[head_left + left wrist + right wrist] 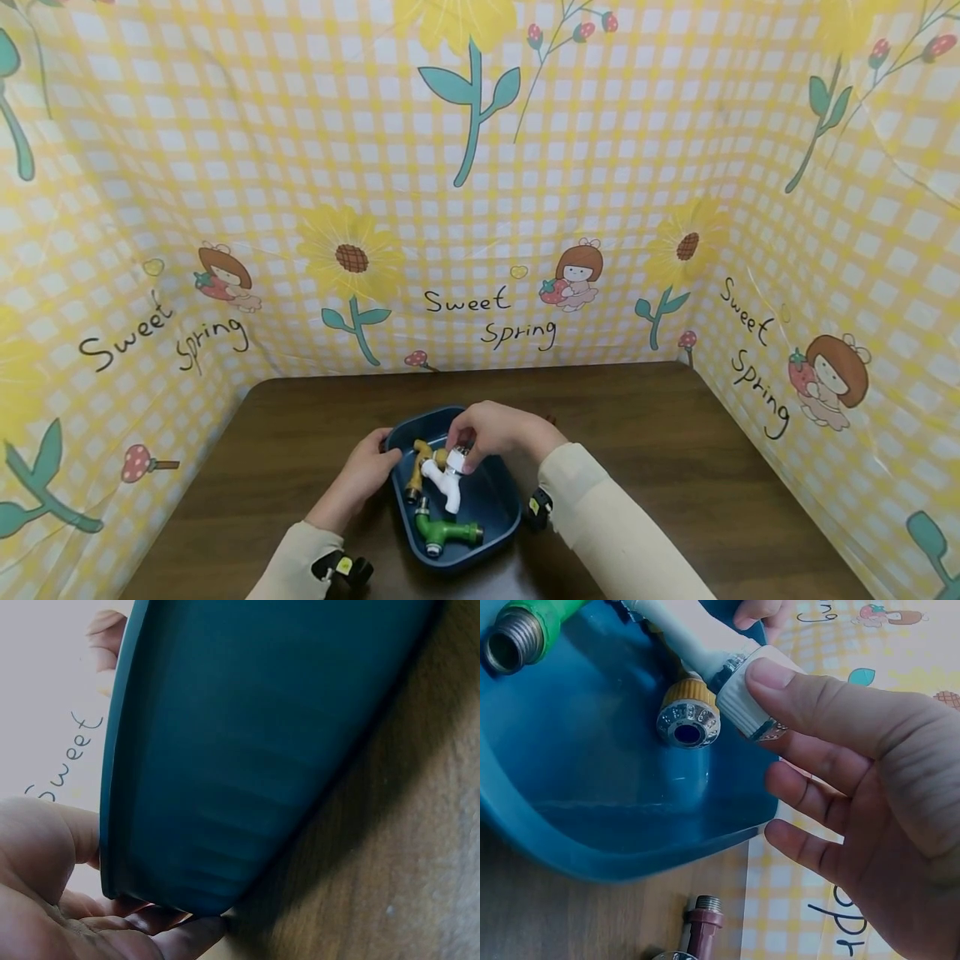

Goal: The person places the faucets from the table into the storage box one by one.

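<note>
A dark blue plastic basin stands on the table with faucets inside. My left hand grips its left rim, thumb over the edge and fingers against the outer wall, as the left wrist view shows. My right hand pinches the ribbed knob of a white faucet between thumb and fingers, over the basin. Beside the white faucet, a yellow faucet lies in the basin, its knob close below the white one. Nearest me in the basin is a green faucet with a threaded metal end.
On the table beyond the basin lies a dark red faucet, mostly hidden behind my right wrist in the head view. Yellow checked cloth walls in the brown wooden table at the back and both sides.
</note>
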### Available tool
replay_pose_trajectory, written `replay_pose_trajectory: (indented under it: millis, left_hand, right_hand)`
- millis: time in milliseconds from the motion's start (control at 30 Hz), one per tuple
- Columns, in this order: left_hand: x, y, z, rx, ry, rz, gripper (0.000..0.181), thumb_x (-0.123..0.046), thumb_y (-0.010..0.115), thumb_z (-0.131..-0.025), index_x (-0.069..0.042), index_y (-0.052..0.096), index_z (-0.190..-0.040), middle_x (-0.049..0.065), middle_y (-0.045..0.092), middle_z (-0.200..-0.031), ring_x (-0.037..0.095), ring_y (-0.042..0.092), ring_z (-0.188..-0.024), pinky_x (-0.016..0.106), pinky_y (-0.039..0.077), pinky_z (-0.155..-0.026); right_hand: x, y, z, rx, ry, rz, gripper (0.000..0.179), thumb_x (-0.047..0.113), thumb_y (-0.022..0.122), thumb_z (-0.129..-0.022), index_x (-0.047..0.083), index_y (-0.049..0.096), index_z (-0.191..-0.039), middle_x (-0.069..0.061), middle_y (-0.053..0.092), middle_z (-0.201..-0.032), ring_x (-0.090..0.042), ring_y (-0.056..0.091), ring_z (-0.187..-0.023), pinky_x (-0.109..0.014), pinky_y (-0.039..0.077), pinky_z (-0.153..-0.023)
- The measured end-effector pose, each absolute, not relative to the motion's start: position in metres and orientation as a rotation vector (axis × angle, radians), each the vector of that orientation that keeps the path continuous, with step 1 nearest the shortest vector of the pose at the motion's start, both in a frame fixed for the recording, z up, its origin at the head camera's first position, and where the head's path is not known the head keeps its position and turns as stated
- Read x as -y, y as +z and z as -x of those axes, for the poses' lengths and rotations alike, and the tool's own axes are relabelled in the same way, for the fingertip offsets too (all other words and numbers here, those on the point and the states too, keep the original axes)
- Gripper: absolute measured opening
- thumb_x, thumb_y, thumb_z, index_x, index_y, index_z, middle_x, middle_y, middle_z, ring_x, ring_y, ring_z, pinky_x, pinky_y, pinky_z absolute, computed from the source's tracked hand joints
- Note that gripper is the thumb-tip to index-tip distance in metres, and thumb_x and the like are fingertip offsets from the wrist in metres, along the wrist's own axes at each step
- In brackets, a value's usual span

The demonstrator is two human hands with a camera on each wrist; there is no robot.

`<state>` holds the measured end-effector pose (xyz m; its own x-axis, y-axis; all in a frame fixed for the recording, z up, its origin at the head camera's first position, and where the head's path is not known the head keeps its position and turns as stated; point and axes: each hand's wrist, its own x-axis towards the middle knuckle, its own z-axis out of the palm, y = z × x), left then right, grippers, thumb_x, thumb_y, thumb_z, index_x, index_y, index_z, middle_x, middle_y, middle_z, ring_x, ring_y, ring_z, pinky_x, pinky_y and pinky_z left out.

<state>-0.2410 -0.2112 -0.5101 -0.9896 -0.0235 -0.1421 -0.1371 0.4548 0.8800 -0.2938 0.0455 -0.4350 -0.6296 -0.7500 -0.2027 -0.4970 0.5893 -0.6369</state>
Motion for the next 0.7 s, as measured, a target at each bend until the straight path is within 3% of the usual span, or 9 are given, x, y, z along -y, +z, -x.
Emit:
replay_pose_trajectory:
  millis: [700]
  left_hand:
    - [0.2108, -0.5105, 0.2408, -2.608, 1.588, 0.131, 0.047, -0.013, 0.052, -0.099, 0.004, 0.049, -0.143, 0.025, 0.056, -0.141, 0.033, 0.054, -0.122, 0.051, 0.047, -0.102]
  right_hand:
    - [-0.0438, -0.4369, 0.2903, -2.354, -0.645, 1.027, 0.027, 0.016, 0.086, -0.082, 0.027, 0.073, -0.103, 0.014, 0.066, -0.101, -0.008, 0.059, -0.095, -0.026, 0.053, -0.085]
